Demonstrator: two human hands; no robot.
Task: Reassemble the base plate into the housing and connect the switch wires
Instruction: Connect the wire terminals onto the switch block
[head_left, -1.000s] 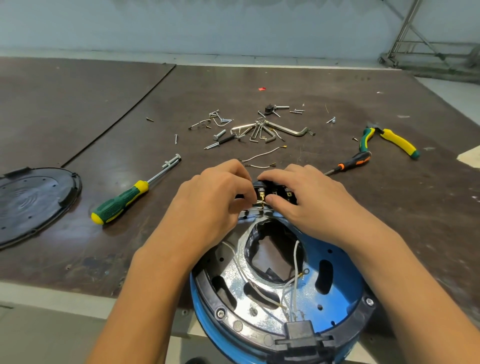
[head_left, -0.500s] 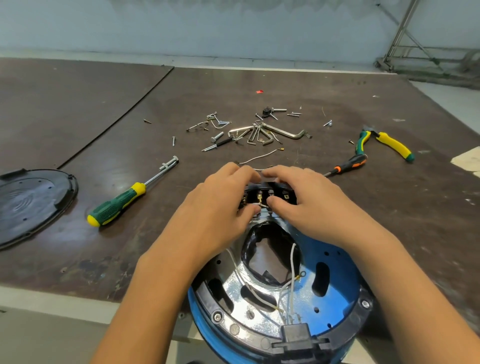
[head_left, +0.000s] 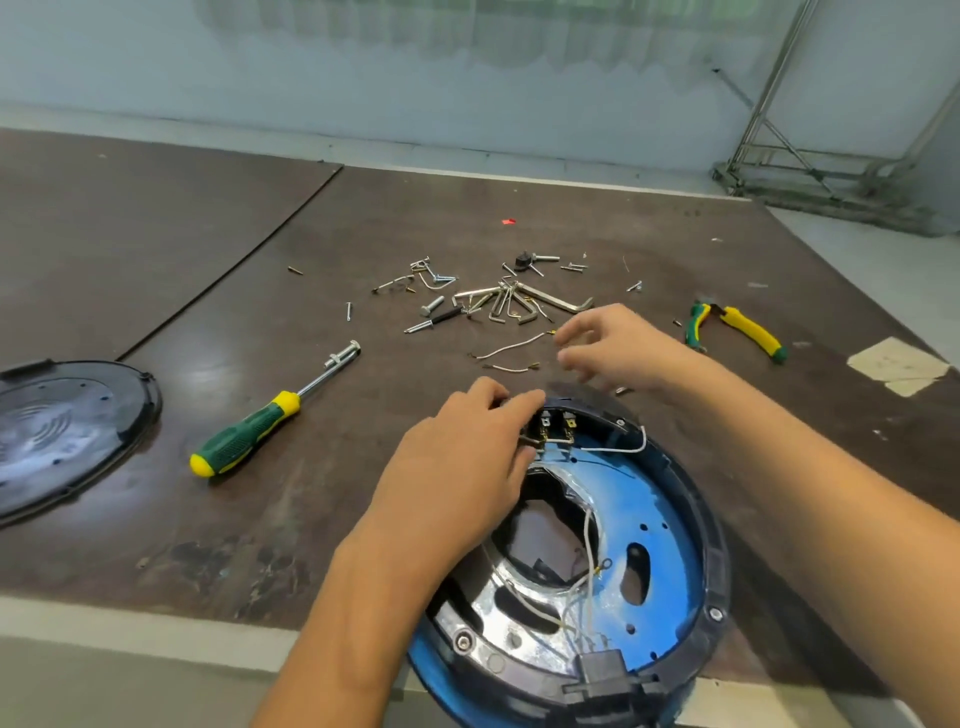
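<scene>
- While the left hand rests on the far rim of the housing, its fingers are pinched together at the switch; what they clamp, if anything, cannot be told, since the hand hides the contact point.
- The right hand hovers over the table, just beyond the housing, fingers apart and holding nothing. It is blurred.
- 2 loose short wires lie on the table beside the right hand's fingertips, near the pile of screws and hex keys.
- The housing lies at the near table edge, open side up. The base plate appears seated inside it; a white wire runs from the switch along the rim.
- The switch terminals face upward, and at least 1 looks unconnected.
- Risk: the loose wires are thin and lie among small hardware; a hurried pinch could pick up a screw with a wire or flick a wire away.
- Risk: if the left hand releases the switch, it could tilt and make fitting a connector harder.
- Risk: the housing overhangs the table edge; downward pressure at the near side could tip it.
- The green screwdriver, pliers and black cover lie well apart from the work.
</scene>
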